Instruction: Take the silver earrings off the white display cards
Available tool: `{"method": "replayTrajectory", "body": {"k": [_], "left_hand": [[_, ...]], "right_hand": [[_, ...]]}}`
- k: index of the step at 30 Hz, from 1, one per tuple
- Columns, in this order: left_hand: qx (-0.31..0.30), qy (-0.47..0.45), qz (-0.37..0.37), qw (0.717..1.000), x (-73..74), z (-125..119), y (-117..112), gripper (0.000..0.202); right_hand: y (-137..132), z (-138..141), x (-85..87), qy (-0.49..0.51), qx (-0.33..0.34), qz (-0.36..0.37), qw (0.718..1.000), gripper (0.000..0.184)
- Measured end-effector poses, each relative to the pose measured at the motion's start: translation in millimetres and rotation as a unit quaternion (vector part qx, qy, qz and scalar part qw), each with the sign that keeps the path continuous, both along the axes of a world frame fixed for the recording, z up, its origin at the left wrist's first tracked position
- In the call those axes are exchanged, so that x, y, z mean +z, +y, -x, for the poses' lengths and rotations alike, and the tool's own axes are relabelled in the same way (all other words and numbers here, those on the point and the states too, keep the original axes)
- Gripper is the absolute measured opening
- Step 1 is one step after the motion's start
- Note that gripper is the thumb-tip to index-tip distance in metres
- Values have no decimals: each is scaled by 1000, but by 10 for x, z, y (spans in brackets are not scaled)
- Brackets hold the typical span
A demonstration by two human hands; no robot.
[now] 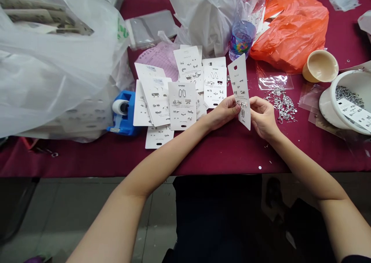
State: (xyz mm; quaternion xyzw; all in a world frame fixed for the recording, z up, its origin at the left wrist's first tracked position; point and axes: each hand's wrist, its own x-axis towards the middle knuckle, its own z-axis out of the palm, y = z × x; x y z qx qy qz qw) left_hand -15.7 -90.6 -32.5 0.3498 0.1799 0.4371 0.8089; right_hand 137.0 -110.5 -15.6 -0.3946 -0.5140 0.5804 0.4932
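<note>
I hold a white earring card (240, 81) upright between both hands, above the dark red tablecloth (220, 151). My left hand (224, 111) pinches its left edge near the lower earrings. My right hand (262, 116) pinches the right edge at the same height. Small silver earrings are fixed in rows on the card. To the left lies a heap of several similar filled cards (176, 97).
A pile of loose silver earrings (282, 102) lies right of my hands. A white bowl (336, 100) with more metal pieces and a card, a beige cup (320, 66), an orange bag (292, 27), a plastic bottle (246, 23), a blue tape dispenser (123, 112) and big clear bags (52, 62) surround them.
</note>
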Motion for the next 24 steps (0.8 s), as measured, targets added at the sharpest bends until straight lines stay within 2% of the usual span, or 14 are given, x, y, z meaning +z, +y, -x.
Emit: {"method": "replayTrajectory", "body": {"k": [7, 11, 14, 19, 24], "left_hand": [[38, -6, 38, 999, 27, -10, -23, 41], [30, -20, 48, 998, 33, -13, -39, 40], [20, -34, 67, 997, 60, -3, -38, 38], [30, -53, 123, 991, 111, 12, -16, 23], [54, -53, 173, 982, 158, 9, 1, 21]], "right_hand": [[30, -53, 48, -41, -3, -50, 998, 38], [44, -90, 71, -56, 7, -88, 995, 34], [94, -152, 106, -79, -20, -106, 991, 36], [199, -270, 142, -81, -87, -113, 986, 36], [224, -294, 119, -66, -75, -122, 987, 30]]}}
